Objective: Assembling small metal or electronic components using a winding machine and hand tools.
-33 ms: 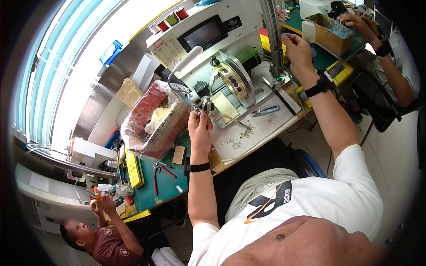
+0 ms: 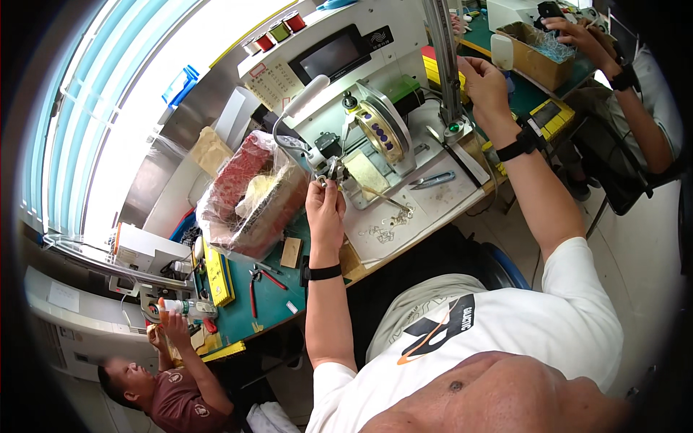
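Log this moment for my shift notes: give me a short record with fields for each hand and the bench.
left hand: pinching a small metal part at the machine's front
right hand: raised beside the upright metal post
bench: green mat with red-handled pliers, yellow box
bag: clear plastic, reddish contents, left of the machine

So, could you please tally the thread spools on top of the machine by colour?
Red spools: 2 (the other)
Green spool: 1
Total: 3, in a row on the white machine, well beyond the left hand and right hand.
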Tool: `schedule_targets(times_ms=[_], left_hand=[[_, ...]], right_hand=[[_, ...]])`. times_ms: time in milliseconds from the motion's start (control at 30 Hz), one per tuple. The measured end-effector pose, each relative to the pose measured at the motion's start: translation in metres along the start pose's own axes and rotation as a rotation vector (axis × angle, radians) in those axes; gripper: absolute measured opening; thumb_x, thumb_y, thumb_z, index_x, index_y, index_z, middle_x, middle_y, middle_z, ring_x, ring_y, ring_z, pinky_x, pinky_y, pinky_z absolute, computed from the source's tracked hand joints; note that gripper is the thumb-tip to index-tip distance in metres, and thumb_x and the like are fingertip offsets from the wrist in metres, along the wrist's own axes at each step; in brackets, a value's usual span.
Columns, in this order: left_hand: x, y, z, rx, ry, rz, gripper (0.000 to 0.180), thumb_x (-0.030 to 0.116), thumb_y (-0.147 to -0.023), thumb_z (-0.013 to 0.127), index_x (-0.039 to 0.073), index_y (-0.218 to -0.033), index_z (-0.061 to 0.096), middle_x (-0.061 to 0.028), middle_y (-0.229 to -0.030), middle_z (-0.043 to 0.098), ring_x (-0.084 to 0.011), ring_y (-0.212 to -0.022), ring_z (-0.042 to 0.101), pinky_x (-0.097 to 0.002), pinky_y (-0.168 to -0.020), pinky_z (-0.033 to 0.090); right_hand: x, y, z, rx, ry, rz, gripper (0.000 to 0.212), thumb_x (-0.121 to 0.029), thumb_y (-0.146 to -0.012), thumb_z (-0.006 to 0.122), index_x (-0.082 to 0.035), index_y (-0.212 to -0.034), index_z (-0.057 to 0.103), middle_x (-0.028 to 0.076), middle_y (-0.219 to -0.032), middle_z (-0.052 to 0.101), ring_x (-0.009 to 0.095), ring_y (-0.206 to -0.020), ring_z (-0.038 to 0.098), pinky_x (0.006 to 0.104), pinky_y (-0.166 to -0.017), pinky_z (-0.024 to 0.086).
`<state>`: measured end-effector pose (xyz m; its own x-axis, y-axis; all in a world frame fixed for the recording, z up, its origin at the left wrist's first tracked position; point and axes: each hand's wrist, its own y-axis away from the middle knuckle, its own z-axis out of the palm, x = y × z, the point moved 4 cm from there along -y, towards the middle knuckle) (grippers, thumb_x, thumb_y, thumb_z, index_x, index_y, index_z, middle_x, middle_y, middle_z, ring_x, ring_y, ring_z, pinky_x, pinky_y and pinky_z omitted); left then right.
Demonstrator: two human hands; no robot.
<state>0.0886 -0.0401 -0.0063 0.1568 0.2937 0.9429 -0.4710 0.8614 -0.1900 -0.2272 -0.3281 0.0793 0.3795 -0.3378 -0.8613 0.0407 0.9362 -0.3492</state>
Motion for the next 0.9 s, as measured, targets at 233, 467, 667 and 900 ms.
schedule_targets(times_ms=[233, 467, 667, 900], left_hand=[[0.002, 0.001, -0.002, 0.019, -0.040, 0.054, 0.020, 0.020, -0.122, 0.063, 0.010, -0.106, 0.054, 0.0027, -0.083, 0.054, -0.0056, -0.063, 0.046, -0.0244, -0.056, 0.038], [0.042, 0.027, 0.010, 0.529, -0.542, 0.681, 0.019, 0.020, -0.119, 0.068, 0.002, -0.117, 0.063, -0.0037, -0.105, 0.063, -0.0098, -0.085, 0.058, -0.0265, -0.075, 0.050], [0.081, 0.066, 0.126, -0.216, -0.514, 0.567, 0.039, 0.028, -0.121, 0.064, -0.001, -0.147, 0.060, -0.0152, -0.141, 0.070, -0.0169, -0.115, 0.069, -0.0329, -0.097, 0.055], [0.067, 0.097, 0.154, -0.316, 0.097, 0.155, 0.023, 0.022, -0.122, 0.063, 0.001, -0.130, 0.060, 0.0003, -0.085, 0.064, -0.0053, -0.072, 0.053, -0.0228, -0.064, 0.040]], right_hand=[[-0.003, 0.052, -0.015, -0.069, -0.028, 0.143, 0.020, -0.022, -0.111, 0.079, -0.002, -0.117, 0.078, -0.006, -0.094, 0.066, 0.002, -0.078, 0.053, 0.0216, -0.066, 0.040], [-0.016, 0.130, -0.014, -0.301, 0.074, 0.207, 0.020, -0.020, -0.111, 0.078, -0.001, -0.115, 0.076, -0.005, -0.096, 0.067, 0.002, -0.080, 0.054, 0.0214, -0.068, 0.043], [-0.020, 0.211, 0.010, -0.752, 0.241, 0.166, 0.016, -0.015, -0.110, 0.078, -0.001, -0.117, 0.074, 0.000, -0.099, 0.070, 0.007, -0.087, 0.060, 0.0274, -0.077, 0.051], [-0.026, 0.248, 0.020, -1.034, 0.433, -0.021, 0.035, -0.011, -0.106, 0.077, -0.005, -0.138, 0.067, 0.012, -0.116, 0.069, 0.024, -0.100, 0.067, 0.0370, -0.089, 0.056]])
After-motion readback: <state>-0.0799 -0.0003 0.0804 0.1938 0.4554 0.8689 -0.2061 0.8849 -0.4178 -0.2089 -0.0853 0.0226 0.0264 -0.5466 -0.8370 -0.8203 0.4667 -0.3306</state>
